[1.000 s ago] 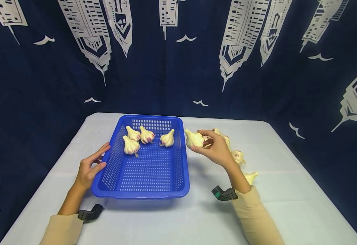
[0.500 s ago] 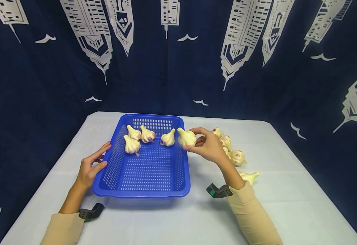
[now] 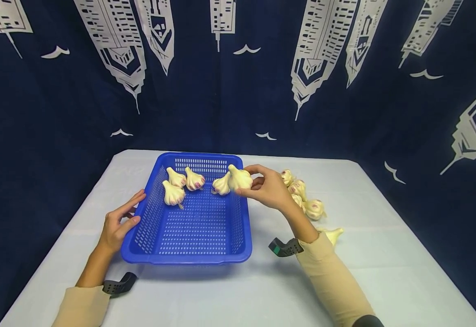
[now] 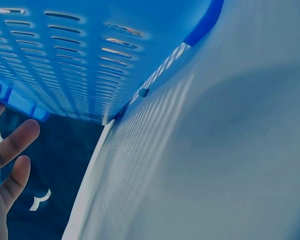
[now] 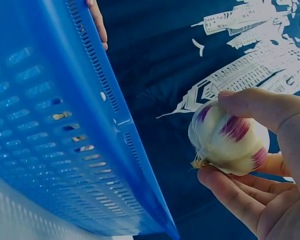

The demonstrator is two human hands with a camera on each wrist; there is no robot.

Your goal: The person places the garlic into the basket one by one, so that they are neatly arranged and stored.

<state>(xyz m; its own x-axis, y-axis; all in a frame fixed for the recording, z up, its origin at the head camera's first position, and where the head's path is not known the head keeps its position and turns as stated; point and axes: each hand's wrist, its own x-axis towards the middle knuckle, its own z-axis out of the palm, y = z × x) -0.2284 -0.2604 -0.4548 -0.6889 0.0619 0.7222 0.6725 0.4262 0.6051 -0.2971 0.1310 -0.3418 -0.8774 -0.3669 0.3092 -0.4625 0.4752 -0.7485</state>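
Note:
In the head view, my right hand (image 3: 268, 187) pinches a garlic bulb (image 3: 240, 178) by its root end, over the right rim of the blue plastic basket (image 3: 242, 260). The right wrist view shows this purple-streaked bulb (image 5: 230, 140) between thumb and fingers, apart from the basket wall. My left hand (image 3: 117, 227) rests its fingertips against the basket's left rim, fingers fairly straight. Several garlic bulbs lie in the back half of the basket, one (image 3: 174, 194) at the left and another (image 3: 220, 185) partly hidden behind the held bulb.
More garlic bulbs lie on the white table (image 3: 385, 272) right of the basket, including one in a small heap (image 3: 314, 210) and one bulb (image 3: 333, 235) partly behind the right forearm. A dark blue printed curtain (image 3: 221, 100) hangs behind the table.
My right hand has moved left with its garlic bulb, from beside the basket to over its right rim. The heap of bulbs behind it shows more. My left hand stays at the rim.

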